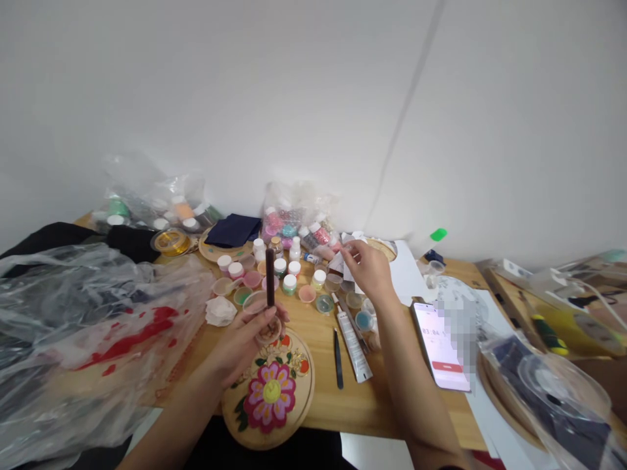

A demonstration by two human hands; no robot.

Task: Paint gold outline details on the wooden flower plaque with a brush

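My left hand point(247, 349) is closed round a small clear cup point(269, 329) and a dark stick-like tool point(270, 277) that stands upright. Just below it lies a round wooden board point(304, 418) with a pink flower point(271, 397), orange flowers and green leaves. Over the back of the table, my right hand point(365, 264) has its fingertips pressed together at some crumpled white paper point(349, 264); what they hold is too small to make out. Small cups and white-lidded jars point(289, 283) stand between the hands.
Black tweezers point(338, 359) and a white tube point(353, 346) lie mid-table. A lit phone point(443, 349) is right of my right forearm. Crumpled plastic point(88, 346) covers the left side. Bags of jars point(298, 215) lean on the wall. A wrapped spool point(563, 385) sits far right.
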